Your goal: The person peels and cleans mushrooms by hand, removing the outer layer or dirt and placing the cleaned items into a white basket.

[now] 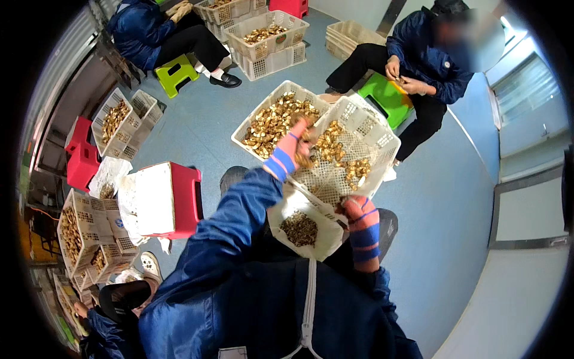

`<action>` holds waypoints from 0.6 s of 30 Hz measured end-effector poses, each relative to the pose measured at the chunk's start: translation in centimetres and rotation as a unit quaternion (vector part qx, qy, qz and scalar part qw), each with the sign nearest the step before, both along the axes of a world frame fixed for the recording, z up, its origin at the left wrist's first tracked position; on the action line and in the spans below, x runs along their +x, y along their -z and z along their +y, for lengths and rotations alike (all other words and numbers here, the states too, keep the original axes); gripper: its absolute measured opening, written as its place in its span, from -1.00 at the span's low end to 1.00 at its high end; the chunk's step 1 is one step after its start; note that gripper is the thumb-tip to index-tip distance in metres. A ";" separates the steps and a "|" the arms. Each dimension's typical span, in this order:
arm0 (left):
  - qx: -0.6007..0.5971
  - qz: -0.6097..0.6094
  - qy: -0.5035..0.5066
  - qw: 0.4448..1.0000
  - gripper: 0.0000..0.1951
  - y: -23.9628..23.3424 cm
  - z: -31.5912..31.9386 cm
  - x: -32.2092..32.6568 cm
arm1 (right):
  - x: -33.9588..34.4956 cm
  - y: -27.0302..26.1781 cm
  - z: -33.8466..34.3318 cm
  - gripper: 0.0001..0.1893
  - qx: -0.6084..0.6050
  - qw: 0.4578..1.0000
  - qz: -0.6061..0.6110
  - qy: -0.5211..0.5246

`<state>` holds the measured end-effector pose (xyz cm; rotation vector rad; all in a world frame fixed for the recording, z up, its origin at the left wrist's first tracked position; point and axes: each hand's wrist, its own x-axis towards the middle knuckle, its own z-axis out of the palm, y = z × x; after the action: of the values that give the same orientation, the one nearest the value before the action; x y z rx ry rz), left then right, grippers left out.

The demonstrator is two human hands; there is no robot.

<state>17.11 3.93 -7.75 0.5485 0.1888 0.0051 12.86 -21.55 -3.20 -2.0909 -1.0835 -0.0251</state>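
Note:
My left hand (305,142), in a pink-and-blue striped fingerless covering, is motion-blurred where two white plastic crates meet. Brown mushroom pieces appear in and just under its fingers. The left crate (239,134) is heaped with small brown-and-white mushrooms (273,121). In the tilted right crate (389,150), smaller clusters of mushrooms (331,141) lie on the mesh bottom. My right hand (355,207), in a matching covering, is at that crate's near edge; its fingers are partly hidden. A small dark object (342,222) shows beside it. Below, a white bag (329,242) holds dark scraps (299,228).
A person (419,58) sits opposite on a green stool (381,101), handling something small. Another person (143,38) sits at upper left. Filled crates (269,49) stand behind. At left are a red stool (186,202) with a white top and more crates (101,215).

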 end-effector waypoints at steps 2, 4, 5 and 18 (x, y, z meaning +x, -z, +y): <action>0.038 -0.005 0.012 0.999 -0.53 0.3 -3.1 -2.1 | -1.1 -2.8 3.1 -0.94 0.245 0.839 0.446 0.193; 0.199 -0.062 -0.041 0.977 -0.49 2.4 -5.2 -3.7 | -1.1 -1.4 4.3 -0.91 0.240 0.879 0.366 0.189; 0.244 -0.077 -0.057 0.965 -0.47 3.1 -6.3 -4.3 | -0.9 -0.6 4.6 -0.86 0.230 0.914 0.278 0.188; 0.323 0.070 -0.003 0.944 -0.52 -6.1 -9.9 -11.0 | -0.7 -1.3 -0.3 -0.82 0.176 0.928 0.318 0.076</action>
<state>6.10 -5.99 -1.65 1.2057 0.3305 0.0348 12.19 -21.81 -1.91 -1.6665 -0.4767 0.3383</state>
